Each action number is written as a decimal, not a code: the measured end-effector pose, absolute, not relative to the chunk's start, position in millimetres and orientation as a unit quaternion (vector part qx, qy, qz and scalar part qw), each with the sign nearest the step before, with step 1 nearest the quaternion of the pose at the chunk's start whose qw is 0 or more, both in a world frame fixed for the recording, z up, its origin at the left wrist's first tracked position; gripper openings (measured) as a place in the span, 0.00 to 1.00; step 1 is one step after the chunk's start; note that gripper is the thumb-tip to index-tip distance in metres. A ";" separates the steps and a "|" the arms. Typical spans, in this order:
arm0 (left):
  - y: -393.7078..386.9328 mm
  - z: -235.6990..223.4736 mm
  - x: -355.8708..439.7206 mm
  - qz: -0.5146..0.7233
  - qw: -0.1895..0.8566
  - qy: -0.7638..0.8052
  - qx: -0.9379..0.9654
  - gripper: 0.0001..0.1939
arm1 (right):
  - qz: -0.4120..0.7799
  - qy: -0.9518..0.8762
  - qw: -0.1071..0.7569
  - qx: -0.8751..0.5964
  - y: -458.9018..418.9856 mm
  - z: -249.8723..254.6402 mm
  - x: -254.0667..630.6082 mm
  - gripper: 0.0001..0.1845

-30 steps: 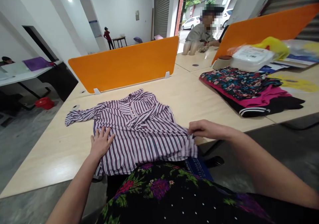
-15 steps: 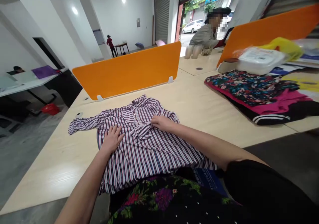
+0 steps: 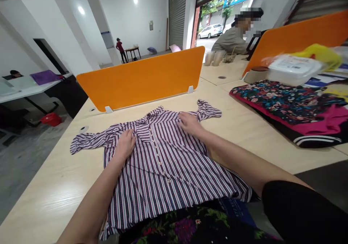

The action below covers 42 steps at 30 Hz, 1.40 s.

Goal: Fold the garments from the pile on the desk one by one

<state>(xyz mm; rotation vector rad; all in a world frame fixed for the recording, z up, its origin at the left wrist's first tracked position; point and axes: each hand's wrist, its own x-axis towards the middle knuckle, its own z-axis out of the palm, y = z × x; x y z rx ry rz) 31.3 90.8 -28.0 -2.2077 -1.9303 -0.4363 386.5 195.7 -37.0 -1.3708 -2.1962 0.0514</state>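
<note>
A striped short-sleeved blouse [image 3: 163, 153] in white, dark and reddish stripes lies front up on the pale table, with its buttons running down the middle. Both its sleeves stretch outward, and the hem hangs towards my lap. My left hand [image 3: 125, 145] rests on the blouse's left upper chest, fingers slightly bent and thumb apart. On the other side, my right hand [image 3: 191, 124] lies on the cloth just below the right shoulder, beside the spread right sleeve [image 3: 208, 110]. No cloth is visibly gripped in either hand.
An orange divider [image 3: 144, 79] stands behind the blouse. To the right lie folded floral, pink and black clothes [image 3: 288, 106], with a white plastic box [image 3: 295, 68] behind them. Cups [image 3: 217, 58] stand farther back, near a seated person in a hat [image 3: 231, 41].
My right hand has let go of the right sleeve, which was folded over the front and now points outward. That hand moved up and right; my left hand's fingers have drawn together.
</note>
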 end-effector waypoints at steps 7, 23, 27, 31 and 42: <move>155.0 -33.0 34.4 -0.005 0.007 -0.742 -0.670 0.39 | 0.053 -0.876 0.069 -0.475 223.8 -51.9 305.4 0.37; 228.4 -33.3 15.5 -0.029 -0.006 -0.779 -0.627 0.38 | 0.061 -0.861 0.072 -0.500 289.7 -47.6 286.9 0.38; 226.7 -26.9 12.5 -0.071 -0.007 -0.748 -0.659 0.34 | 0.060 -0.857 0.077 -0.506 292.7 -47.1 284.5 0.38; 186.3 -17.9 7.1 -0.091 0.021 -0.711 -0.697 0.30 | 0.059 -0.857 0.085 -0.505 294.5 -48.5 284.2 0.39; 59.7 -36.7 -19.2 0.021 0.040 -0.736 -0.676 0.32 | 0.001 -0.839 0.115 -0.532 253.4 -25.2 288.3 0.36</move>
